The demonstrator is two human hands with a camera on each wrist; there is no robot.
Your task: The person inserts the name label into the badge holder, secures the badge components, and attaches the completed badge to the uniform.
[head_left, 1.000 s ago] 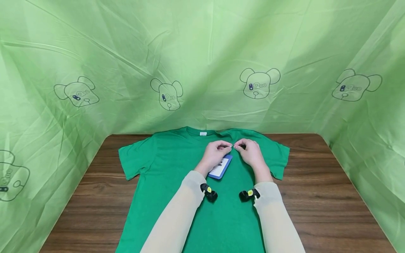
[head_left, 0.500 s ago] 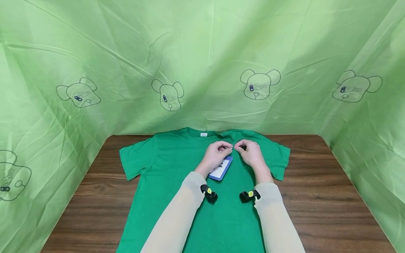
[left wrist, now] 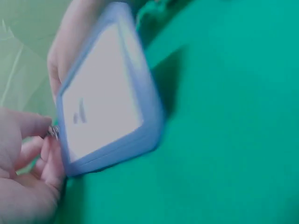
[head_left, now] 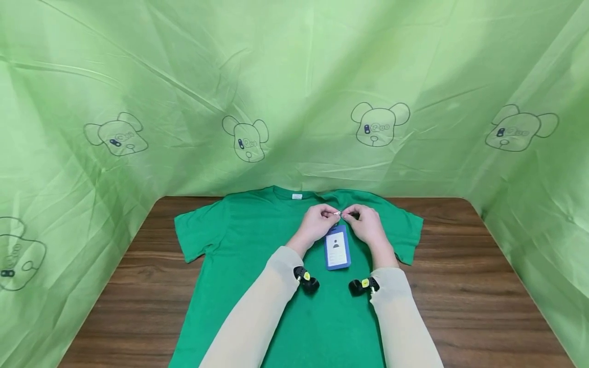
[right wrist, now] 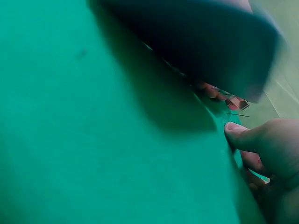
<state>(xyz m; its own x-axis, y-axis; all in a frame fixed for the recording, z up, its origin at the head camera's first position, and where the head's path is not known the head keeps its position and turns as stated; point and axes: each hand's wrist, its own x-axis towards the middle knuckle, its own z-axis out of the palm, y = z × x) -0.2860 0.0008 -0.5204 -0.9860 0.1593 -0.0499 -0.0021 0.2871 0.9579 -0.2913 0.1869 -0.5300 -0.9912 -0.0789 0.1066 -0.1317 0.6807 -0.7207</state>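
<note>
A green T-shirt (head_left: 248, 255) lies spread out with its collar at the far side. My left hand (head_left: 316, 223) pinches the metal clasp (right wrist: 243, 105) of a blue-framed badge holder (head_left: 337, 250) over the upper chest. The badge dangles below the clasp; its card bears a person icon. Close by, my right hand (head_left: 368, 225) pinches a fold of the shirt between thumb and fingers. In the right wrist view, a thin pin (right wrist: 240, 115) shows between the clasp and that fold, touching or passing through the cloth. The badge blurs and hides part of the left hand there.
The shirt covers much of a dark wooden table (head_left: 460, 286). Light green curtains (head_left: 294, 76) with bear-head outlines enclose the back and both sides. Each wrist carries a small black camera (head_left: 307, 280).
The badge has swung right, out from under my left hand, and now hangs nearly upright with its card face showing. Both hands stay almost where they were.
</note>
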